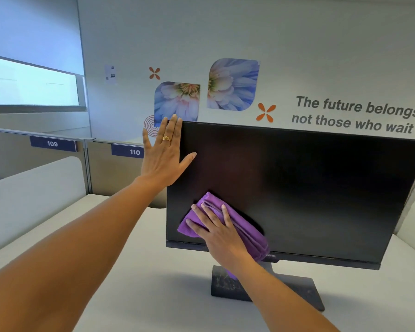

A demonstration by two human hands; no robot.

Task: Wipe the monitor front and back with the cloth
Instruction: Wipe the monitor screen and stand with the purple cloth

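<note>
- I am on the front of the monitor (pixel 309 188), by my reckoning the first half of the job. The back faces away from me and I judge it not yet done.
- The monitor stands upright on its stand (pixel 285 291) on the white desk (pixel 130 271). Its dark screen faces me, switched off.
- My left hand (pixel 163 154) is spread flat at the top left corner. The fingers are straight along the left edge and the thumb is splayed onto the glass. It grips nothing; it braces the panel against my push.
- My right hand (pixel 218 231) lies flat on the purple cloth (pixel 247 233), fingers straight and slightly apart. It presses the folded cloth against the lower left of the screen, just above the bottom frame.
- The cloth is bunched in folds. Part of it hangs past my palm and over the bottom frame, near the printed logo.
- Next, I think, I should sweep the cloth to the right across the lower band, then work upward in overlapping passes until the whole screen is covered.
- That calls for even, light pressure through flat fingers, with the left hand holding the corner so the panel does not tilt or rock.
- My left thumb sits on the glass, so that corner will want a pass too.
- After that I must reach around, or turn the monitor, to do the back.
</note>
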